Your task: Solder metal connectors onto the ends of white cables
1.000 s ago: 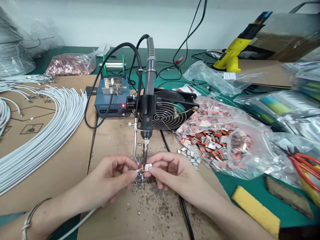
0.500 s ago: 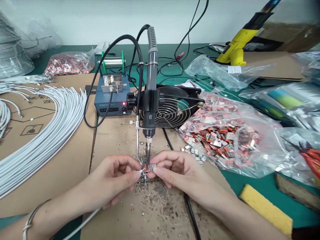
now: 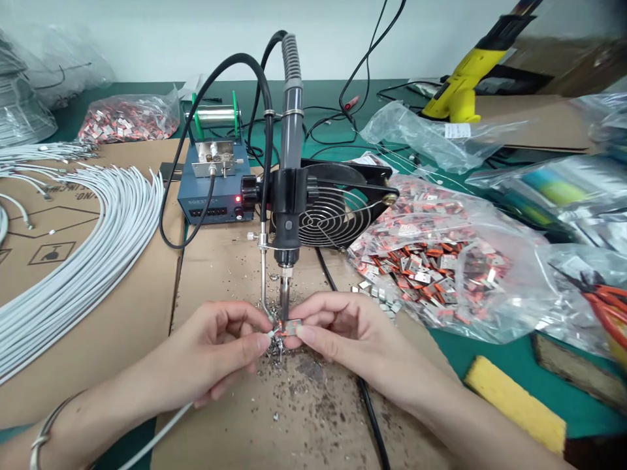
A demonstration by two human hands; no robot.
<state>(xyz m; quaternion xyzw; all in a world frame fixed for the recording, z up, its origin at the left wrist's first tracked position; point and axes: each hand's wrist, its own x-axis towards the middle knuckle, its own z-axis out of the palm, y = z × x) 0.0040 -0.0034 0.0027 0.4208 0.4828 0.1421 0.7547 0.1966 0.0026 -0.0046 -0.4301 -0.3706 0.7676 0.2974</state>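
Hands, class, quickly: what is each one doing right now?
Left hand: closed, pinching the end of a white cable under the soldering iron.
Right hand: closed, pinching a small metal connector at the iron's tip.

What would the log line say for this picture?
left hand: pinches white cable end | right hand: pinches connector | both under soldering iron tip | bench: cardboard

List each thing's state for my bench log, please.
Left hand: pinching white cable end.
Right hand: pinching small metal-and-orange connector under iron tip.
Clamped black soldering iron: upright, tip down.
Blue solder station: red light on.
Clear connector bag: open, spilling.
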